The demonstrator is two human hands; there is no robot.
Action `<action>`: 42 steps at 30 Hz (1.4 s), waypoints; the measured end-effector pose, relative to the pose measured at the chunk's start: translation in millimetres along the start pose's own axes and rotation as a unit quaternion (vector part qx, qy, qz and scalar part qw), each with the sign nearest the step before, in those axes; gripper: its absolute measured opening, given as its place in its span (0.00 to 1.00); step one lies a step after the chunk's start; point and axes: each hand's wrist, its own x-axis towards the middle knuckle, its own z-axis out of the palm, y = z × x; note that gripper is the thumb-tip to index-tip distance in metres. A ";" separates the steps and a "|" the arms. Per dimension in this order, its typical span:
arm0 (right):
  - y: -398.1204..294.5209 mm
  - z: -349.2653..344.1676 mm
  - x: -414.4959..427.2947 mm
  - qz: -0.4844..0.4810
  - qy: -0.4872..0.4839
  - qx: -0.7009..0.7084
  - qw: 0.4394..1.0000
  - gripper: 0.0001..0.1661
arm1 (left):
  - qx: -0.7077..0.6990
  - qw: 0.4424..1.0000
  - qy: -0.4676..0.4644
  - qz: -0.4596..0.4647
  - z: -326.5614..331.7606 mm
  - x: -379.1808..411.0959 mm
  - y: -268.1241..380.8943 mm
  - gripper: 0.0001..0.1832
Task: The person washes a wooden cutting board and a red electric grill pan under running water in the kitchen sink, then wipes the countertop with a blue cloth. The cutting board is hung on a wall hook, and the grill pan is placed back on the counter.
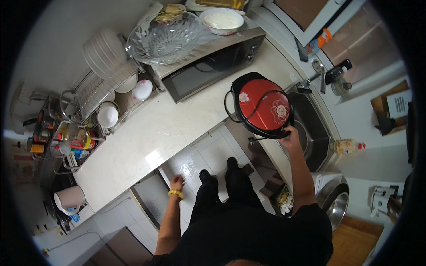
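Observation:
My right hand (290,138) grips the black rim by the handle of a round electric baking pan (263,101). Its lid is red with pale rose prints, and a black power cord lies across it. The cord's plug (252,141) hangs below the rim. The pan is at the corner between the worktop (139,143) and the steel sink (313,133); whether it rests there or is held up, I cannot tell. Low on the left, my left hand (177,182) holds nothing, fingers loosely apart. A yellow bead bracelet circles that wrist, near an open cabinet door (151,193).
A microwave oven (213,65) carries a large glass bowl (166,40) and a white bowl (222,20). On the left stand a wire dish rack (100,96), a bottle rack (71,146) and a kettle (70,197). Water glistens on the floor tiles (189,166). A tap (311,81) overhangs the sink.

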 end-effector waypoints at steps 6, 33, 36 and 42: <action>45.7 3.7 -16.3 -0.028 0.034 0.048 0.998 0.23 | 0.050 0.927 -0.365 0.071 207.3 -48.3 112.5 0.30; 200.1 -52.9 -235.3 0.017 0.070 -0.091 0.993 0.42 | -0.130 0.894 -0.366 -0.225 127.7 -191.6 13.3 0.26; 221.0 -48.1 -222.3 0.051 0.032 -0.098 0.993 0.39 | -0.162 0.889 -0.337 -0.266 95.7 -184.0 -9.2 0.28; 310.1 -36.6 -184.0 0.082 0.034 -0.097 0.991 0.36 | -0.244 0.891 -0.223 -0.313 33.2 -144.7 -37.0 0.29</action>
